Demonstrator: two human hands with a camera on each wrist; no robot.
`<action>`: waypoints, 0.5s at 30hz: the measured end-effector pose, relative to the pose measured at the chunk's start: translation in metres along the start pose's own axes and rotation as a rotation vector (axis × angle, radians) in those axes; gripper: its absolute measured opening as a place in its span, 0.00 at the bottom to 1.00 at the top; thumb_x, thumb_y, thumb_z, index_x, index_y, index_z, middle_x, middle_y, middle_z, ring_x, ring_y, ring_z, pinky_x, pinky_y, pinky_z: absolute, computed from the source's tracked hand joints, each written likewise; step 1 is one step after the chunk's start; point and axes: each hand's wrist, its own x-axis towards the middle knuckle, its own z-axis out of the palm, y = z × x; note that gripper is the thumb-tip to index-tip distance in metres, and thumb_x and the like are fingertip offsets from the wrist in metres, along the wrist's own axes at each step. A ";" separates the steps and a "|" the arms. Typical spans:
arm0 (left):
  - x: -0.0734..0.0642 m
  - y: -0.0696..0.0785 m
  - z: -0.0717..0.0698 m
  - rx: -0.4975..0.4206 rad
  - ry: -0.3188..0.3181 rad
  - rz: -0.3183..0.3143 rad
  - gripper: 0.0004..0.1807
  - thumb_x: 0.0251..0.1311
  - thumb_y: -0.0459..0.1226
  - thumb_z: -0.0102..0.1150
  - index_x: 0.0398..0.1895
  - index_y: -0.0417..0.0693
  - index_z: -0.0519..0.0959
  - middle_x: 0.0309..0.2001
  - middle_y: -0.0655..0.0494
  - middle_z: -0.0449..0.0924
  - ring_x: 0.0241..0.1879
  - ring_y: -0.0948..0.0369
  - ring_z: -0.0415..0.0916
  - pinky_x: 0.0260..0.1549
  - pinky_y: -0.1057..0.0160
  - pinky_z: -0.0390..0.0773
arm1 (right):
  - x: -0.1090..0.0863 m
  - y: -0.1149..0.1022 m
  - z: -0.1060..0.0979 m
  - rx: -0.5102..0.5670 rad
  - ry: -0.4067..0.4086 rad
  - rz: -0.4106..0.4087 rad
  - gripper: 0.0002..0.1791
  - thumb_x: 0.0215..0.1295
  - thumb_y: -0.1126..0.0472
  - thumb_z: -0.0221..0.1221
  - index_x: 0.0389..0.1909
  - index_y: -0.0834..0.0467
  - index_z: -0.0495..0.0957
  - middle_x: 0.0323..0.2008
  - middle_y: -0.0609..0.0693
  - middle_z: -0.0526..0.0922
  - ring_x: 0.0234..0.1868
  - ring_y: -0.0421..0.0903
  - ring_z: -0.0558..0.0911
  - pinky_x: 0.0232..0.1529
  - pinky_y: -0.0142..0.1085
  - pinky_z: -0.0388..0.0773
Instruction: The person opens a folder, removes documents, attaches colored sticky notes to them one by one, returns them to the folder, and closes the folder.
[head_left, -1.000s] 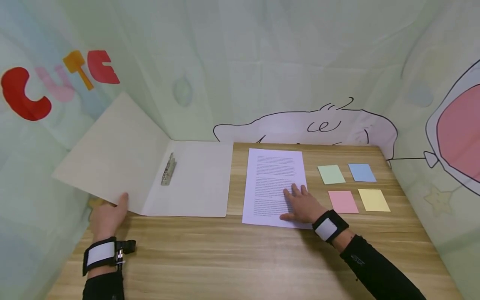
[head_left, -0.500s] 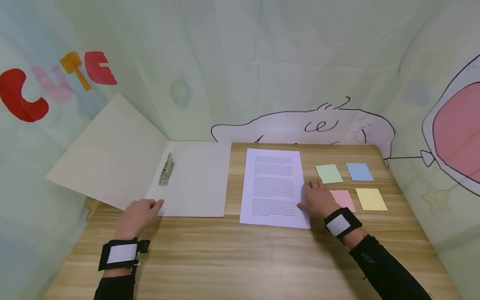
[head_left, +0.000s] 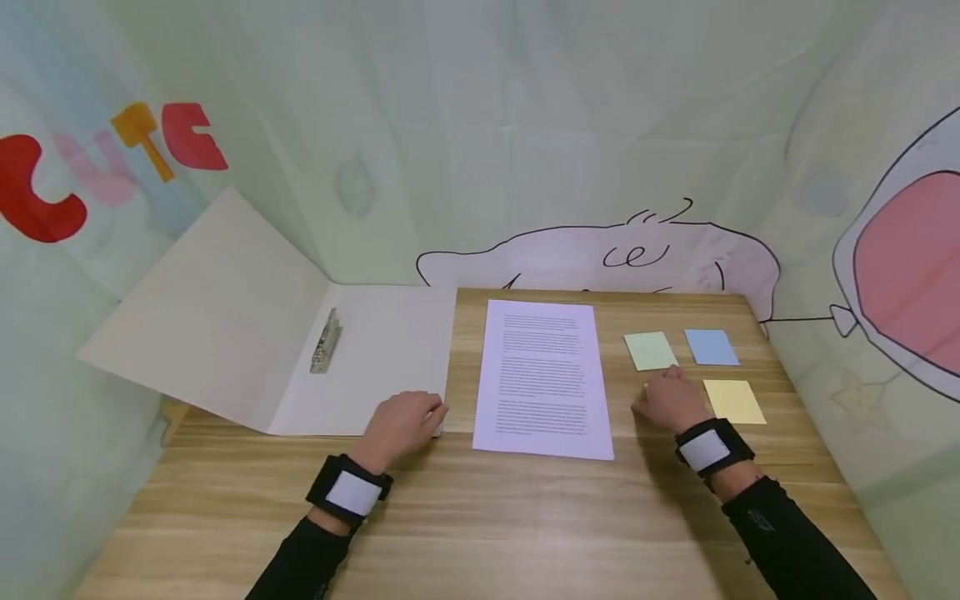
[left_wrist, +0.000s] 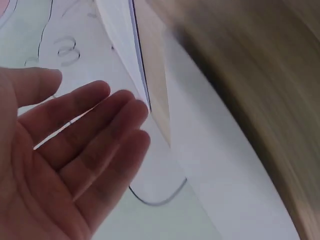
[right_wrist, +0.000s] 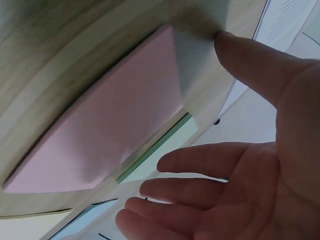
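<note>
Left hand moved rightward over cloth-walled table.

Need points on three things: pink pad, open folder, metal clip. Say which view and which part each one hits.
Pink pad (right_wrist: 112, 122): right wrist view, middle of its top face.
Open folder (head_left: 393, 346): head view, bare inner face of the flat right panel.
Metal clip (head_left: 326, 342): head view, mid-body.
</note>
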 end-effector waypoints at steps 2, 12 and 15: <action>0.006 0.010 0.007 0.035 -0.027 0.064 0.11 0.65 0.41 0.54 0.26 0.49 0.79 0.27 0.57 0.77 0.28 0.59 0.74 0.29 0.60 0.74 | -0.001 0.005 0.001 0.015 -0.007 0.006 0.24 0.60 0.53 0.59 0.09 0.59 0.68 0.19 0.58 0.70 0.25 0.53 0.72 0.30 0.45 0.73; 0.022 0.037 0.016 0.028 -0.116 0.234 0.11 0.65 0.41 0.54 0.36 0.47 0.84 0.37 0.55 0.79 0.34 0.59 0.72 0.37 0.61 0.74 | 0.002 0.017 0.007 0.140 -0.018 0.060 0.23 0.59 0.58 0.59 0.06 0.56 0.65 0.12 0.47 0.64 0.15 0.45 0.65 0.16 0.35 0.60; 0.024 0.040 0.016 0.035 -0.108 0.249 0.11 0.65 0.42 0.54 0.35 0.47 0.84 0.38 0.54 0.80 0.35 0.59 0.72 0.39 0.61 0.74 | 0.002 0.018 0.009 0.148 0.006 0.067 0.22 0.58 0.61 0.57 0.06 0.56 0.63 0.12 0.47 0.63 0.16 0.45 0.64 0.17 0.35 0.59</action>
